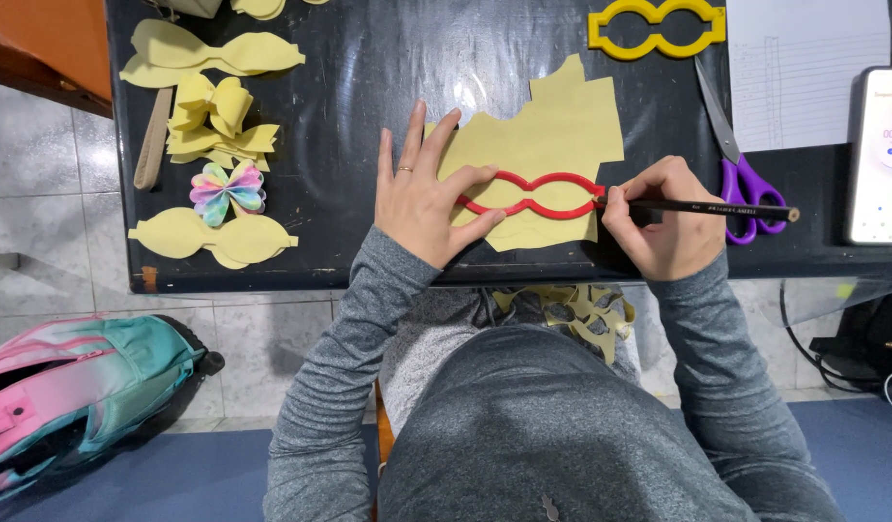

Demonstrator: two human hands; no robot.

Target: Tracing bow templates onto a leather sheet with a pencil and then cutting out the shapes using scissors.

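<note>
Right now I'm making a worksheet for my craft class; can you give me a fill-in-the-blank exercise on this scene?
1. The left hand presses a ____ template onto the yellow sheet.
2. The right hand holds a black ____ at the template's right end.
3. The scissors have ____ handles.
4. A second template, at the table's far edge, is ____.

Missing words: red; pencil; purple; yellow
</note>
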